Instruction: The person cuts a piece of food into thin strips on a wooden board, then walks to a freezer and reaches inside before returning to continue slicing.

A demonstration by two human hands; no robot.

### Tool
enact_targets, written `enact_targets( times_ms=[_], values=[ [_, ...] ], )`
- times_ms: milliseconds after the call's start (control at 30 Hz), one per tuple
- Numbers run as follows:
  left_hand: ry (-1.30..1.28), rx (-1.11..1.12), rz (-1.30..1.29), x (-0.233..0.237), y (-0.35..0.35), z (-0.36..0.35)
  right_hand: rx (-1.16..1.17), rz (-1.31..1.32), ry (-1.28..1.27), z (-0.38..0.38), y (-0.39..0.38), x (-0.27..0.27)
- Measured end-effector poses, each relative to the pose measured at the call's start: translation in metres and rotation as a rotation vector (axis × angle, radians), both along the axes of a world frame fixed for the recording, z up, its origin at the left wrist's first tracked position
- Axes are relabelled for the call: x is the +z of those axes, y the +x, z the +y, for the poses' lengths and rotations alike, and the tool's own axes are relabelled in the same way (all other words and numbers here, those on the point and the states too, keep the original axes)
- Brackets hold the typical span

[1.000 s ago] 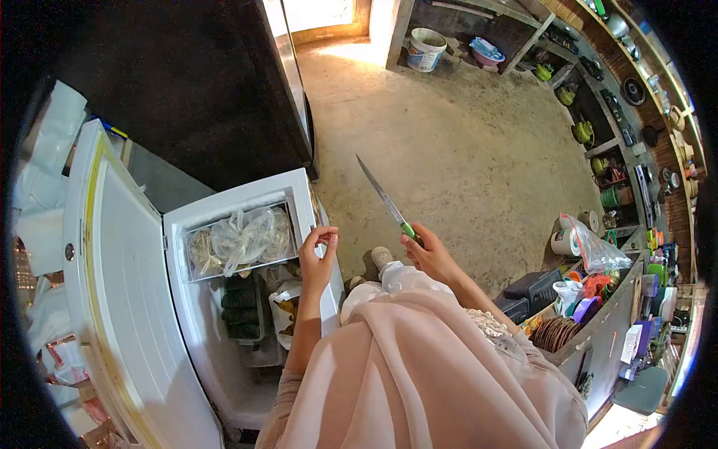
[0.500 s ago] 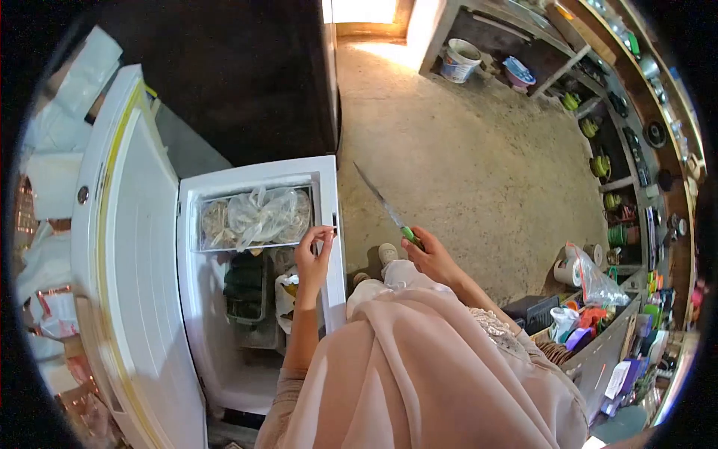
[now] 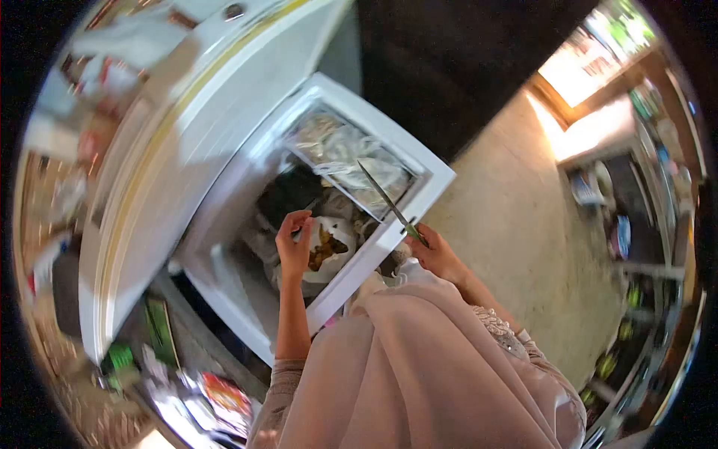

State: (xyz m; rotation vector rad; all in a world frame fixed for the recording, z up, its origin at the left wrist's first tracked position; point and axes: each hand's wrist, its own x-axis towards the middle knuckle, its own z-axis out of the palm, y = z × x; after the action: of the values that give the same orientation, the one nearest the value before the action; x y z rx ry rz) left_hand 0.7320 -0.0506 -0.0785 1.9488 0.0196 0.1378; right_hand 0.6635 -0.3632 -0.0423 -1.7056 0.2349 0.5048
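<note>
My right hand is closed round the green handle of a knife. The long blade points up and left, over the rim of an open white chest freezer. Inside the freezer's opening is my left hand, its fingers bent towards the thumb; whatever they pinch, if anything, is too small to make out. Beside it sits an open white plastic bag with brownish pieces inside. A wire basket at the freezer's far end holds clear plastic bags of pale contents. Dark containers lie lower down.
The freezer lid stands raised on the left. A tall dark panel rises behind the freezer. Concrete floor stretches to the right, towards shelves and a bucket. Colourful packets lie at lower left.
My view has turned left, so the freezer appears rotated and nearer the middle. My left hand has gone from the rim to over the freezer's inside; the knife blade now overlaps the freezer.
</note>
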Motion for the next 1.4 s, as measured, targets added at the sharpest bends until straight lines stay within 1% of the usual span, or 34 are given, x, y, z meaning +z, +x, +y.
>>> enact_targets(
  times_ms=[100, 133, 167, 233, 267, 300, 367, 400, 433, 500, 533, 567, 633, 667, 700, 767, 800, 833, 900, 933, 967, 1000, 1033, 1067, 1100, 1133, 1167, 1233, 1267, 1300, 1333, 1367, 1400],
  values=[
    [0.015, 0.292, -0.007, 0.007, -0.041, 0.022, 0.201, -0.019, 0.005, -0.003, 0.043, -0.002],
    [0.031, 0.381, -0.003, 0.009, -0.058, 0.028, 0.247, -0.373, -0.06, -0.005, 0.051, -0.033],
    [0.045, 0.46, -0.001, 0.01, -0.075, 0.031, 0.323, -0.374, -0.031, -0.006, 0.066, -0.035],
    [0.045, 0.647, 0.022, 0.014, -0.116, 0.031, 0.358, 0.012, 0.178, -0.001, 0.095, -0.036],
    [0.044, 0.718, 0.024, 0.017, -0.138, 0.028, 0.421, 0.062, 0.188, 0.005, 0.105, -0.044],
    [0.088, 0.792, 0.024, 0.013, -0.16, 0.026, 0.445, 0.101, 0.224, 0.016, 0.113, -0.043],
    [0.102, 0.888, 0.002, 0.021, -0.198, 0.012, 0.622, 0.177, 0.262, 0.04, 0.131, -0.023],
    [0.175, 0.968, 0.059, 0.028, -0.215, 0.003, 0.683, 0.151, 0.304, 0.053, 0.132, -0.024],
    [0.177, 1.034, 0.054, 0.031, -0.23, -0.004, 0.749, 0.152, 0.304, 0.067, 0.133, -0.022],
    [0.029, 1.147, -0.003, 0.035, -0.261, -0.019, 0.846, 0.105, 0.299, 0.095, 0.129, -0.016],
    [0.017, 1.242, 0.042, 0.044, -0.272, -0.028, 0.868, 0.148, 0.32, 0.108, 0.122, -0.013],
    [0.038, 1.279, -0.025, 0.04, -0.288, -0.032, 0.94, 0.153, 0.317, 0.121, 0.116, -0.01],
    [0.05, 1.354, -0.068, 0.048, -0.311, -0.044, 1.073, 0.144, 0.299, 0.146, 0.099, -0.005],
    [0.032, 1.412, -0.058, 0.053, -0.322, -0.049, 1.095, 0.221, 0.306, 0.157, 0.085, -0.002],
    [0.034, 1.466, -0.063, 0.056, -0.336, -0.053, 1.15, 0.226, 0.303, 0.167, 0.068, 0.001],
    [0.146, 1.509, -0.019, 0.057, -0.365, -0.058, 1.177, 0.14, 0.307, 0.188, 0.028, 0.007],
    [0.139, 1.55, -0.017, 0.055, -0.382, -0.059, 1.248, 0.104, 0.29, 0.199, 0.009, 0.013],
    [0.136, 1.587, -0.021, 0.06, -0.397, -0.059, 1.285, 0.103, 0.286, 0.21, -0.009, 0.013],
    [0.179, 1.699, -0.054, 0.071, -0.428, -0.057, 1.482, 0.105, 0.306, 0.232, -0.044, 0.013],
    [0.174, 1.731, -0.064, 0.069, -0.447, -0.054, 1.503, 0.186, 0.34, 0.244, -0.064, 0.017],
    [0.22, 1.796, -0.078, 0.066, -0.468, -0.049, 1.534, 0.179, 0.333, 0.256, -0.083, 0.022],
    [0.266, 1.86, -0.088, 0.064, -0.488, -0.046, 1.581, 0.13, 0.337, 0.267, -0.102, 0.027],
    [0.258, 1.89, -0.093, 0.062, -0.505, -0.04, 1.628, 0.083, 0.34, 0.277, -0.119, 0.029],
    [0.271, 1.937, -0.121, 0.059, -0.523, -0.033, 1.66, 0.082, 0.33, 0.29, -0.136, 0.027],
    [0.285, 1.984, -0.146, 0.056, -0.54, -0.027, 1.704, -0.079, 0.403, 0.303, -0.153, 0.021],
    [0.314, 2.016, -0.134, 0.059, -0.553, -0.022, 1.74, -0.241, 0.481, 0.313, -0.17, 0.019],
    [0.306, 2.046, -0.131, 0.061, -0.565, -0.017, 1.771, -0.237, 0.477, 0.321, -0.182, 0.019],
    [0.451, 2.091, -0.118, 0.067, -0.583, -0.007, 1.833, -0.282, 0.466, 0.335, -0.207, 0.03],
    [0.453, 2.108, -0.133, 0.071, -0.589, -0.001, 1.855, -0.277, 0.464, 0.34, -0.219, 0.034],
    [0.448, 2.127, -0.126, 0.07, -0.598, 0.002, 1.822, -0.227, 0.387, 0.344, -0.23, 0.039],
    [0.514, 2.106, -0.075, 0.067, -0.606, 0.006, 1.786, -0.179, 0.31, 0.349, -0.241, 0.044],
    [0.578, 2.084, -0.025, 0.065, -0.613, 0.01, 1.804, -0.177, 0.304, 0.355, -0.251, 0.05],
    [0.56, 2.075, -0.046, 0.064, -0.617, 0.014, 1.863, -0.179, 0.304, 0.363, -0.26, 0.058]
  ],
)
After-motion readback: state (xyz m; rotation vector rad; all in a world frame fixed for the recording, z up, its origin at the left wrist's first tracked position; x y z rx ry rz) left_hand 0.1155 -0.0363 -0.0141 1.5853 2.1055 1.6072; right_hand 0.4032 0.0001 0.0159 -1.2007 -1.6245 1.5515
